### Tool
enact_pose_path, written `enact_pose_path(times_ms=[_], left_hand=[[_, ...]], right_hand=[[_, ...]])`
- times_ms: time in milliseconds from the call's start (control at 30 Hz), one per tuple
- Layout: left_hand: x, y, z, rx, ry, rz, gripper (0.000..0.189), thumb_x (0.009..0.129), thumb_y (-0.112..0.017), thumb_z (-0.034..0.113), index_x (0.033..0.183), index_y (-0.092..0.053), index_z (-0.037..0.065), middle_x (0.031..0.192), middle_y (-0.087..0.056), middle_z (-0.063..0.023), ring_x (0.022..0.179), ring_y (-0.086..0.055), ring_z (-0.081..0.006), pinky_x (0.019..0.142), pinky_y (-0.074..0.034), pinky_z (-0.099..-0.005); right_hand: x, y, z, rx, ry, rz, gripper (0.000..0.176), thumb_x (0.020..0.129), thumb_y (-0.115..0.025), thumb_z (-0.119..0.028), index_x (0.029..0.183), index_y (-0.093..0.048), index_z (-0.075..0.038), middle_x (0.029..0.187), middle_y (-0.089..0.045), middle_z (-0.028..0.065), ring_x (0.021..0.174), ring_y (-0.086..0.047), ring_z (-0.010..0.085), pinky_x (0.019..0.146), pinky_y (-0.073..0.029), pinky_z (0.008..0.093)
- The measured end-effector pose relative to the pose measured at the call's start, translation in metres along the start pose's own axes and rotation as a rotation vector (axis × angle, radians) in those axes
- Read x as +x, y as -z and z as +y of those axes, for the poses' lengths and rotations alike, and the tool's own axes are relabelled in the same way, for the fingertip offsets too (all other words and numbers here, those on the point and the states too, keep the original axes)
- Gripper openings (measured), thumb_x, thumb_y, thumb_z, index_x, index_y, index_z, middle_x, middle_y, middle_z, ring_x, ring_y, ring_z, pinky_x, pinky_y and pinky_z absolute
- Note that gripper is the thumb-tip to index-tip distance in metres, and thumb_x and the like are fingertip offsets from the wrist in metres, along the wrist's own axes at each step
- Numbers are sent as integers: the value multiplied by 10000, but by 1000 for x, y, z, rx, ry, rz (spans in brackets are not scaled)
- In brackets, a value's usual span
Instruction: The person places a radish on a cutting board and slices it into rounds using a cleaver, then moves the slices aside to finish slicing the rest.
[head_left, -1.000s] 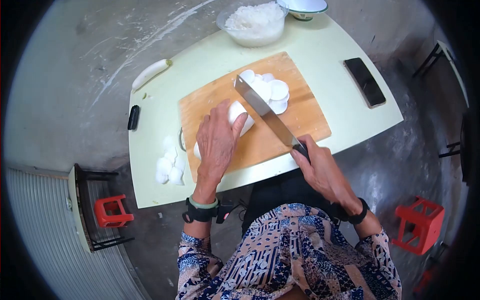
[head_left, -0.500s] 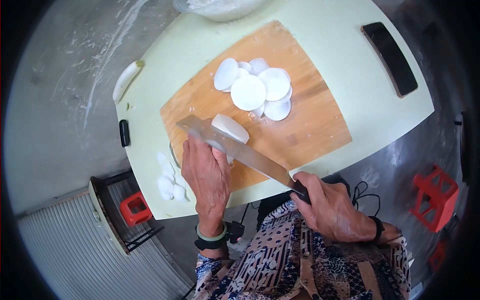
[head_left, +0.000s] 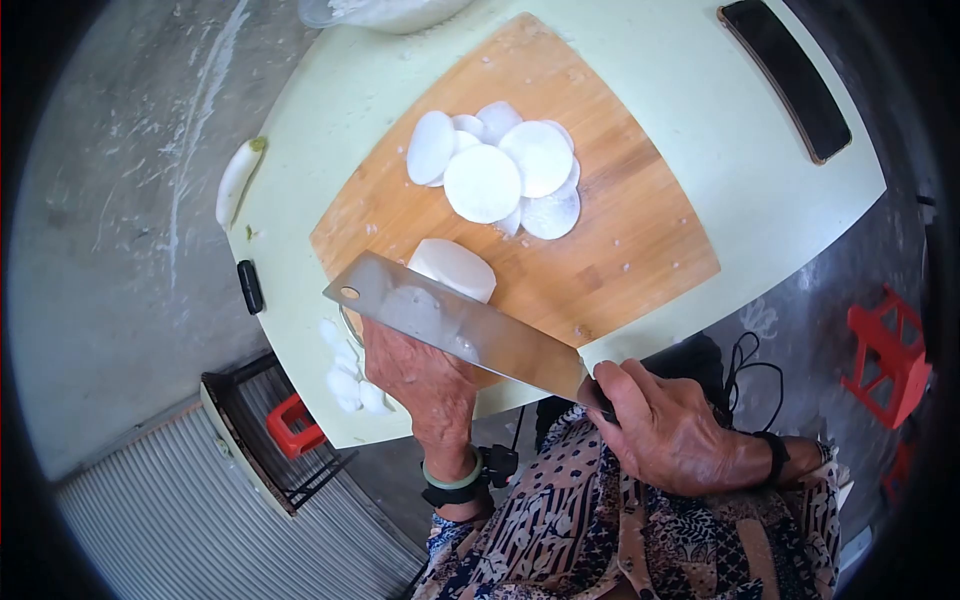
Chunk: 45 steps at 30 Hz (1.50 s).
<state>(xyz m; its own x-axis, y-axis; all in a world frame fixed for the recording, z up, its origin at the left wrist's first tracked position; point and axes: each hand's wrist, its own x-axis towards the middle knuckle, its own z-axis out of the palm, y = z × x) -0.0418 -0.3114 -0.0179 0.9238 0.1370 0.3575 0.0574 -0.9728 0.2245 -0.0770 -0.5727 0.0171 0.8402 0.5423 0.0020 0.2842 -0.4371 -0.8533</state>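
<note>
A white radish piece lies on the wooden cutting board. My left hand steadies its near end, fingers mostly hidden behind the blade. My right hand grips the handle of a cleaver, whose wide blade is raised flat-side up over my left hand and the radish end. A pile of round white radish slices rests on the far part of the board.
The board sits on a pale green table. A phone, a whole white radish, a small black object, white peel pieces and a bowl lie on it. Red stools stand on the concrete floor.
The cleaver left the slice pile, swung back across the radish piece and now tilts flat-side up above my left hand. The view has moved closer to the board.
</note>
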Motion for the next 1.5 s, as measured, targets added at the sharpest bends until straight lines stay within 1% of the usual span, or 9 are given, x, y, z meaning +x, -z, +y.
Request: enact_pose_path(times_ms=[200,400,633,733,900,1033,1200,1367,1500], left_hand=[[2,4,17,8,77,-45,504,903,-687,351,1184,-574,-53,1049,-626,-241,932,-627,-454,787,-504,-489],[3,7,16,-32,112,-98,473,819,-742,274,1129,-587,-48,994,-610,-233,900,-618,-447,750,-490,-496],[2,5,15,-28,86,-115,473,815,-738,281,1115,-579,-48,959,-602,-224,881,-604,-456,732,-480,-508],[5,3,24,-58,63,-31,449,852,-715,322,1074,-568,-40,938,-586,-228,859,-592,-458,715,-473,-511],[8,5,24,39,-9,-13,440,924,-656,394,1026,-560,-24,882,-567,-210,807,-583,-445,675,-468,-500],[9,4,25,9,36,-25,386,906,-645,338,1019,-550,-19,876,-560,-205,818,-581,-440,681,-464,-503],[11,1,28,-32,90,-31,322,884,-630,268,1011,-537,-12,867,-552,-198,831,-579,-434,688,-460,-507],[11,4,34,-28,84,-16,267,857,-611,201,1001,-521,-5,863,-540,-191,842,-572,-427,696,-452,-511],[15,6,32,14,1,16,241,838,-598,162,998,-514,3,863,-531,-189,838,-557,-420,705,-446,-511]], right_hand=[[0,3,-8,-16,-51,-32,294,931,-671,-125,1117,-502,29,865,-574,140,638,-678,299,506,-548,387],[9,4,-10,-24,-56,-44,342,910,-700,-139,1110,-476,23,845,-566,133,630,-680,292,500,-545,391],[42,-1,-21,-53,-69,-44,301,909,-679,-107,1076,-464,19,828,-569,133,612,-676,284,486,-549,399],[69,-7,-26,-161,-45,-3,379,861,-798,-142,1045,-505,14,868,-629,150,710,-702,319,537,-536,390],[46,-7,-20,-106,-51,11,360,878,-779,-140,1046,-502,17,851,-623,144,670,-689,321,518,-528,388],[17,-5,-20,-103,-127,-42,384,869,-779,-123,1075,-498,38,855,-615,162,621,-668,330,513,-526,395],[43,-7,-27,-124,-149,-55,357,890,-757,-130,1064,-491,31,848,-603,163,632,-670,330,515,-534,400],[80,-21,-19,-206,-13,55,246,971,-668,-161,974,-469,-17,846,-614,159,632,-668,323,509,-535,407],[47,-12,-16,-127,-15,6,247,921,-647,-72,1026,-444,21,826,-609,179,665,-700,329,504,-564,401]])
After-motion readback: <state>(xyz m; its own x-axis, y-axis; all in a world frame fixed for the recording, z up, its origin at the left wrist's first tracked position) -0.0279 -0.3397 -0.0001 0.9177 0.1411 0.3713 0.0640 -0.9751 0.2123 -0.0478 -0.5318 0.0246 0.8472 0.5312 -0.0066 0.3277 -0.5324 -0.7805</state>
